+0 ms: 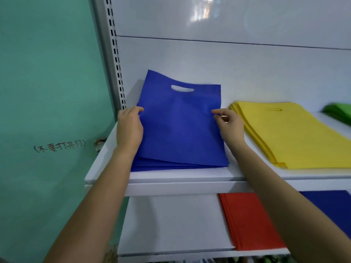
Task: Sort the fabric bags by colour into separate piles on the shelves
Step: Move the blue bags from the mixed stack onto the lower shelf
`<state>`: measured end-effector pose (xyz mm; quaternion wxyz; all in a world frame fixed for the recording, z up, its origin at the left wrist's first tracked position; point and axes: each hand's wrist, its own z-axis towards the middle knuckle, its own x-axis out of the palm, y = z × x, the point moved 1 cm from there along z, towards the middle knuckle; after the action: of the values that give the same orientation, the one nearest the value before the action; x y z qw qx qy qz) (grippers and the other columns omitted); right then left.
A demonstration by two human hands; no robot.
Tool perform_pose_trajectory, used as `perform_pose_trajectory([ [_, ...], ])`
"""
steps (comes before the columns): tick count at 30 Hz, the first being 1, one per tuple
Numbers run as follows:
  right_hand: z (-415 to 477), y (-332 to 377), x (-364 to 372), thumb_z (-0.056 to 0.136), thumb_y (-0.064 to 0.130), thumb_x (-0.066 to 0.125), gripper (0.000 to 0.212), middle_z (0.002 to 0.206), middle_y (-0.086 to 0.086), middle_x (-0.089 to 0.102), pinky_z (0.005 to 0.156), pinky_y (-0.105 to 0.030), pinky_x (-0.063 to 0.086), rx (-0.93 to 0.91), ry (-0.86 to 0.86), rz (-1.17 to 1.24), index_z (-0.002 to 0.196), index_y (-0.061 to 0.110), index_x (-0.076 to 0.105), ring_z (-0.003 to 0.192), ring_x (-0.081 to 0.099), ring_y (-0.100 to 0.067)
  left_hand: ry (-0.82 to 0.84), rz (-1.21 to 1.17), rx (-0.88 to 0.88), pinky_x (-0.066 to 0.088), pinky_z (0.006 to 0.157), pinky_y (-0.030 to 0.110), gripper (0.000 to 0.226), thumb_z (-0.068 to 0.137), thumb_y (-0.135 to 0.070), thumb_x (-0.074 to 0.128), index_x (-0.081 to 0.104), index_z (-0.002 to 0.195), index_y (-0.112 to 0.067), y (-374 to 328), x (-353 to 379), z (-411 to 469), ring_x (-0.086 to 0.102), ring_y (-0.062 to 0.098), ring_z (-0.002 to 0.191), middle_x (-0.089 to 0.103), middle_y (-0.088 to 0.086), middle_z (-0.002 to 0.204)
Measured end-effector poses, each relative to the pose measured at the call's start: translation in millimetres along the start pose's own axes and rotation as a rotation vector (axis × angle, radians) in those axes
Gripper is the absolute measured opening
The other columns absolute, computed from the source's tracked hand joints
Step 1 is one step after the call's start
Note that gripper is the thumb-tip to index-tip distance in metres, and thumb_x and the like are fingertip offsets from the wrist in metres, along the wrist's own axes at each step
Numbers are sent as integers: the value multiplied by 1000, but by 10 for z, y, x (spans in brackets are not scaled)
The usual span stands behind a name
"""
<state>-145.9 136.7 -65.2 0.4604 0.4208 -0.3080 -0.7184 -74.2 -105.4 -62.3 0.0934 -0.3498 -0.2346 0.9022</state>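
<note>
A pile of blue fabric bags (180, 128) lies at the left end of the upper white shelf (190, 176), its top bag leaning up against the back panel with the cut-out handle at the far end. My left hand (129, 128) grips the left edge of the pile, thumb on top. At the pile's right edge, my right hand (228, 124) pinches the top bag between thumb and fingers. A pile of yellow bags (292, 135) lies to the right on the same shelf.
A green bag pile (339, 112) shows at the shelf's far right edge. On the lower shelf (171, 224) lie a red pile (248, 221) and another blue pile (334, 207). A teal door (47, 92) with a knob (99, 143) stands left of the slotted shelf upright.
</note>
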Motion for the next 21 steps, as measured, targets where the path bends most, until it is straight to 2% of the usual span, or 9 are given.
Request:
perform_pose_trajectory([
  [3, -168, 83, -164, 96, 11, 46, 24, 111, 3, 58, 82, -20, 45, 12, -73, 51, 113, 14, 63, 96, 52, -10, -14, -33, 96, 33, 101, 33, 35, 93, 5, 38, 56, 122, -2, -82, -55, 22, 44, 32, 115, 58, 15, 123],
  [5, -360, 82, -345, 96, 11, 45, 27, 112, 7, 54, 81, -13, 43, 14, -127, 40, 119, 13, 60, 99, 50, -7, 18, -79, 161, 29, 102, 28, 35, 93, 3, 39, 56, 124, -3, -186, -101, 12, 44, 32, 115, 56, 13, 126],
  [8, -635, 30, -708, 94, 7, 46, 30, 112, 7, 53, 76, -5, 42, 13, -228, 28, 121, 12, 58, 94, 51, -4, 128, -214, 246, 26, 101, 20, 39, 90, 1, 47, 53, 128, -6, -447, -150, -73, 44, 26, 122, 52, 10, 132],
  [12, -999, -137, -1222, 93, 6, 46, 32, 114, 9, 53, 80, -11, 44, 77, -377, 20, 121, 16, 58, 87, 51, 2, 278, -357, 325, 27, 96, 11, 45, 87, 2, 52, 48, 131, -6, -860, -52, -376, 44, 19, 123, 47, 7, 135],
  [15, -1251, -300, -1588, 93, 8, 46, 33, 116, 8, 53, 81, -18, 46, 137, -432, -8, 122, 19, 57, 94, 51, -6, 362, -398, 333, 28, 94, 11, 46, 87, 4, 50, 47, 132, -5, -1184, 127, -674, 44, 20, 122, 46, 8, 136],
  [17, -1405, -434, -1825, 93, 9, 46, 33, 116, 7, 53, 76, -13, 45, 163, -450, -33, 123, 19, 56, 97, 51, -9, 395, -418, 336, 28, 94, 10, 46, 87, 5, 49, 47, 132, -5, -1416, 233, -888, 46, 20, 120, 47, 8, 135],
  [21, -1758, -742, -2338, 93, 10, 47, 35, 113, 9, 50, 71, -6, 42, 219, -482, -83, 127, 18, 53, 93, 48, -6, 448, -448, 354, 32, 97, 17, 47, 86, 6, 48, 48, 131, -5, -1924, 455, -1328, 48, 23, 116, 47, 8, 134],
])
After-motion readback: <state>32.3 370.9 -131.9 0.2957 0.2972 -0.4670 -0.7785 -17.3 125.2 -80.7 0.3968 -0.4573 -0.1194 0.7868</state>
